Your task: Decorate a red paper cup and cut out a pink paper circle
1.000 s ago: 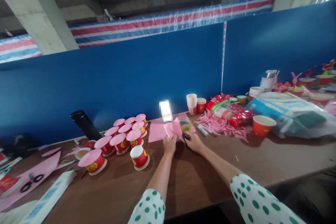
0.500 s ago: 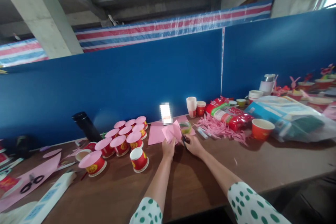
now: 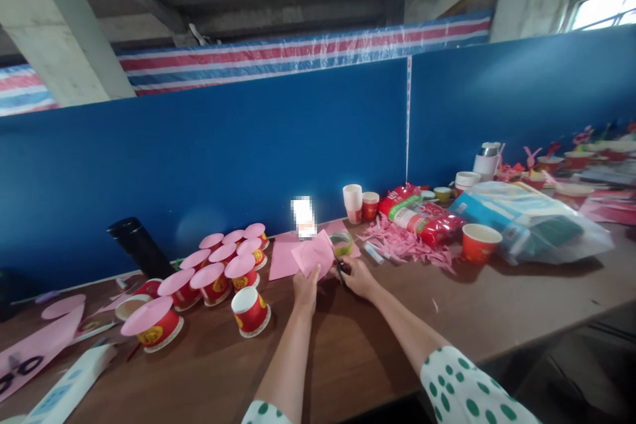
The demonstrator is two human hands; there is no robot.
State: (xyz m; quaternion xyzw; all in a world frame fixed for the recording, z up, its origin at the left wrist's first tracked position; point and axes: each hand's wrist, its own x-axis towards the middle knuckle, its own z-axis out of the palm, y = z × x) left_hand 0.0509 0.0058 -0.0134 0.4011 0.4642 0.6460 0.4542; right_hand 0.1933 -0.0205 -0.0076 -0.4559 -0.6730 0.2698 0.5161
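Pink paper has turned flatter, pinched in left hand near partly covered tape roll. Right hand closed round scissors; blades mostly hidden, cut edge blurry.

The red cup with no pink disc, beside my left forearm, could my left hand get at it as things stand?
Probably, though not freely: the red cup looks close, with nothing apparent between it and your left hand, but that hand is holding pink paper.
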